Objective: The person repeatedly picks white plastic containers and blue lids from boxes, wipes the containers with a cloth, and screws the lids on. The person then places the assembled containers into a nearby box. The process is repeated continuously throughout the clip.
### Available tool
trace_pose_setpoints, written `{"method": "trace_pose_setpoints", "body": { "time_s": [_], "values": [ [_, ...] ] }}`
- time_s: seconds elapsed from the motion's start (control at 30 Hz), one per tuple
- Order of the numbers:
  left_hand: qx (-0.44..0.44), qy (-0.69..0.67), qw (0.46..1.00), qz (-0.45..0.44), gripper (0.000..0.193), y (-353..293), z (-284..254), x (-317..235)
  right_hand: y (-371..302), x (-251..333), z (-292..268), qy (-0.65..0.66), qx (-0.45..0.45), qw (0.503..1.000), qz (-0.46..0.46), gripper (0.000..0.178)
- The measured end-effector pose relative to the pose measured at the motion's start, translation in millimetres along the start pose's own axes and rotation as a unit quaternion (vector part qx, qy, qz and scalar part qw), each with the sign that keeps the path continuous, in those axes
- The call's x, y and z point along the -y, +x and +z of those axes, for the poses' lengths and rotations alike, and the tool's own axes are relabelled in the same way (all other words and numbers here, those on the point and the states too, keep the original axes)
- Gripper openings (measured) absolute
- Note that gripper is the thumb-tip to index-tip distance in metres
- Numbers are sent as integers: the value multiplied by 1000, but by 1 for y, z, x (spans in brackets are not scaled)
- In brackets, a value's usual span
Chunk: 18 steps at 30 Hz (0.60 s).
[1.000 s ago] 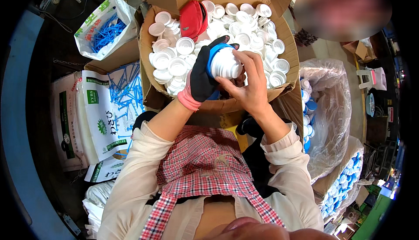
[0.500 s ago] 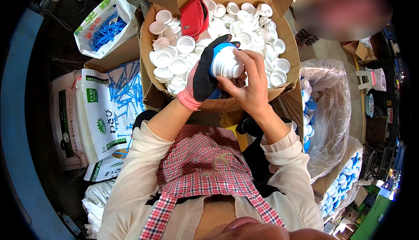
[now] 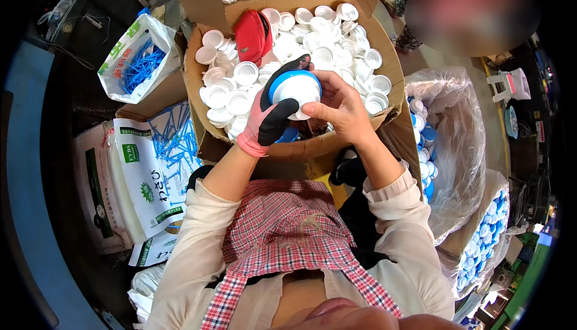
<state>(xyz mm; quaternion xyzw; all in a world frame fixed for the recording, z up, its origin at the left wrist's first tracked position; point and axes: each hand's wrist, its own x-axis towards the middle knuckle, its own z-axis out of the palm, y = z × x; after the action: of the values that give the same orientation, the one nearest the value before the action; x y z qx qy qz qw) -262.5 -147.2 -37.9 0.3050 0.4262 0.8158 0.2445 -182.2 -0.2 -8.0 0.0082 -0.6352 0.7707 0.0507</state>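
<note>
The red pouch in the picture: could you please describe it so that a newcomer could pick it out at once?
Start at the big open cardboard box in the upper middle, heaped with white caps. The red pouch lies on the heap at the box's upper left, just above the gloved left hand. It is the only red, soft thing among hard white round caps.

A single fisheye camera sits on the person's head and looks steeply down. The cardboard box lies close ahead, at arm's reach. Straight edges bend near the rim.
</note>
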Motion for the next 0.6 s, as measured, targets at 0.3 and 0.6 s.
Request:
{"method": "trace_pose_setpoints", "body": {
  "time_s": [0.3, 0.6],
  "values": [
    [-39, 82, 995, -36, 56, -2, -1, 1, -2, -2, -5, -95, -55, 994, -4, 56],
    [-77, 191, 975, -79, 48, 2, -8, -10, 8, -18, -17, -67, -55, 994, -72, 56]
  ]
}}
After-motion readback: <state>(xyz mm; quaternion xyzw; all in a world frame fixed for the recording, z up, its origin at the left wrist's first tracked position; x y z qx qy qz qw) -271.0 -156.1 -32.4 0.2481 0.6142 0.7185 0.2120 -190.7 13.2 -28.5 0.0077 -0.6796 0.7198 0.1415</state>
